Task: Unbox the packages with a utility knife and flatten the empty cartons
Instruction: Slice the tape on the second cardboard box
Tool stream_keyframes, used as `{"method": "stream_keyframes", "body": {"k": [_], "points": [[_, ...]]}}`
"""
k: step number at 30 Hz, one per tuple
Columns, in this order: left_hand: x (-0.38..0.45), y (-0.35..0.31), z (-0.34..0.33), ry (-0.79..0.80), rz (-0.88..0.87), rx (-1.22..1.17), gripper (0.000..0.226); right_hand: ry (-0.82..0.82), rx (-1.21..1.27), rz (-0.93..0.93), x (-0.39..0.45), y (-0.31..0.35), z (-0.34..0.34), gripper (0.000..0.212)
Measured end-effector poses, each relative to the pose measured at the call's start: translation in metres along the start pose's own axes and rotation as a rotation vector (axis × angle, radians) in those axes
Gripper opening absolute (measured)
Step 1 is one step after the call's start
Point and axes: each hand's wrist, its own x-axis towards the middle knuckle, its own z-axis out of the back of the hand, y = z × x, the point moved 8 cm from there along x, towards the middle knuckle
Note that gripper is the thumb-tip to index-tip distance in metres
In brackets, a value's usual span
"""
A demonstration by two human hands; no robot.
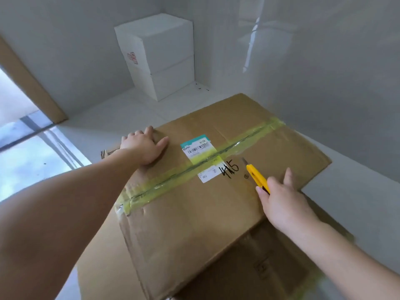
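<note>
The brown carton (194, 191) lies at frame centre, its yellow-green tape seam (194, 165) running from lower left to upper right. The left hand (145, 148) presses flat and open near the seam. The right hand (281, 202) is clamped on the yellow utility knife (256, 177), blade exposed beside the seam.

Hazard: a slipping blade may reach the left hand; a deep cut may damage the contents.
</note>
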Motion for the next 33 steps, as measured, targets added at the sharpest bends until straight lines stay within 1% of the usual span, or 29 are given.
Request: {"method": "stream_keyframes", "body": {"k": [3,4,6,8,10,13,16,19,22,25,29,33], "points": [[-0.029,0.051,-0.001,0.036,0.160,-0.032,0.075,-0.067,0.150,0.132,0.031,0.023,0.007,0.034],[-0.040,0.064,-0.001,0.050,0.192,-0.048,0.074,-0.078,0.167,0.169,0.038,0.031,0.010,0.034],[-0.065,0.077,-0.002,0.068,0.202,-0.050,0.076,-0.073,0.176,0.162,0.043,0.040,0.014,0.028],[-0.087,0.077,-0.006,0.082,0.176,-0.022,0.078,-0.033,0.169,0.114,0.041,0.039,0.010,0.032],[-0.105,0.067,-0.010,0.081,0.150,0.002,0.075,0.026,0.181,0.128,0.034,0.034,-0.004,0.032],[-0.121,0.047,-0.012,0.080,0.142,0.043,0.075,0.111,0.288,0.145,0.022,0.023,-0.023,0.036],[-0.130,0.038,-0.012,0.106,0.158,0.084,0.079,0.119,0.396,0.131,0.021,0.015,-0.021,0.037],[-0.143,0.034,-0.009,0.116,0.185,0.076,0.079,0.112,0.396,0.154,0.037,0.016,-0.015,0.037],[-0.163,0.027,-0.012,0.109,0.214,0.097,0.080,0.032,0.383,0.206,0.066,0.027,0.003,0.037],[-0.180,0.017,-0.015,0.100,0.206,0.032,0.084,-0.088,0.366,0.264,0.085,0.042,0.024,0.035],[-0.184,-0.008,-0.018,0.115,0.090,0.095,0.087,-0.147,0.236,0.299,0.085,0.032,0.024,0.034],[-0.181,-0.049,-0.021,0.118,-0.043,0.090,0.088,-0.265,0.235,0.317,0.072,-0.007,0.039,0.041]]}}
